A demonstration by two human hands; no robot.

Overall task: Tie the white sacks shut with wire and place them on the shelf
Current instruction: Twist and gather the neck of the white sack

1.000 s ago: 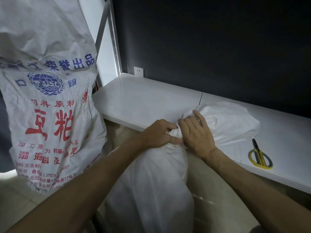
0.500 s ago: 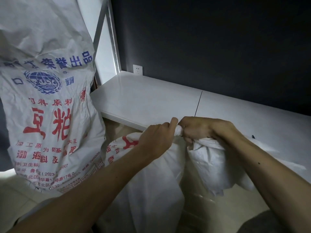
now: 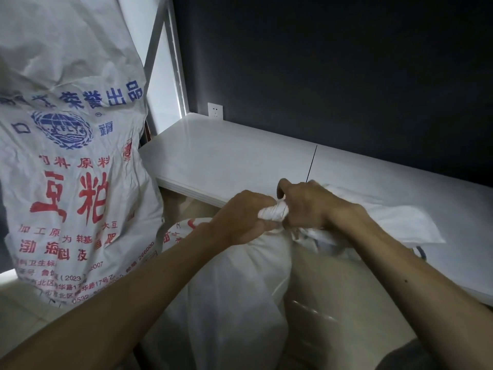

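Observation:
A filled white sack (image 3: 234, 295) stands on the floor below the edge of the white shelf (image 3: 226, 161). Its mouth is gathered into a twisted neck (image 3: 274, 212). My left hand (image 3: 241, 216) grips the neck from the left. My right hand (image 3: 306, 206) grips it from the right, and the loose top flap (image 3: 394, 222) lies over the shelf edge beyond that hand. No wire shows between my fingers. A second white sack (image 3: 69, 156) with blue and red print stands tall at the left.
A dark wall rises behind the shelf, with a white socket (image 3: 215, 110) at its left end. A metal frame post (image 3: 176, 57) stands at the back left. A dark curved bit (image 3: 421, 252) peeks out under the flap. Pale floor lies below.
My hands have turned the sack's neck tighter. The loose flap, which hung down below my right hand half a second ago, now lies back over the shelf edge and hides the scissors seen earlier.

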